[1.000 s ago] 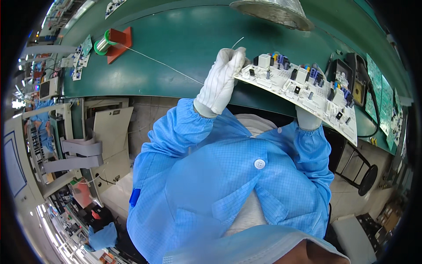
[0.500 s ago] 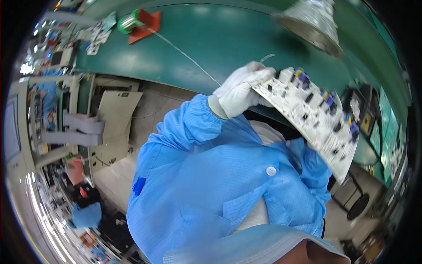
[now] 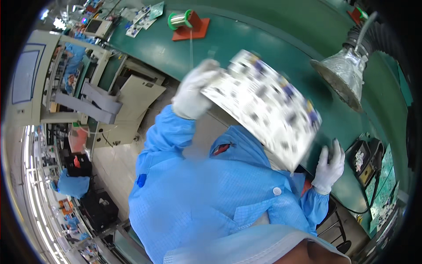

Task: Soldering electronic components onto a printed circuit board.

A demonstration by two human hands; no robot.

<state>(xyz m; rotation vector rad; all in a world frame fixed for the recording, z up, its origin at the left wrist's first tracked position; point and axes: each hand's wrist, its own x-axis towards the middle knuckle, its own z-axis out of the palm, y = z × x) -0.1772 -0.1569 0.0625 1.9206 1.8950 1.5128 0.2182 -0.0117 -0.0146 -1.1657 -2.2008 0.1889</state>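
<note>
My left hand [image 3: 193, 92], in a white glove, grips the left corner of a white circuit board [image 3: 274, 112]. The board is tilted and blurred by motion, with blue, black and yellow parts along its far side. From a spool of solder wire [image 3: 179, 20] on a red stand [image 3: 191, 34], a thin wire [image 3: 191, 49] runs down towards my left hand; its end is hidden there. Beyond the board's right end, by the near bench edge, my right hand [image 3: 329, 169] is raised in a white glove. Its fingers are apart and hold nothing.
A foil-covered fume hood [image 3: 343, 75] on a black hose hangs at the right over the green bench [image 3: 259, 33]. A dark soldering iron stand [image 3: 362, 160] and green circuit boards [image 3: 381, 189] lie at the far right. Small boards [image 3: 143, 20] sit far left.
The circuit board has swung left with my left hand. My right hand has come into view from behind the board. The whole view has shifted, so the spool and the hood appear farther right.
</note>
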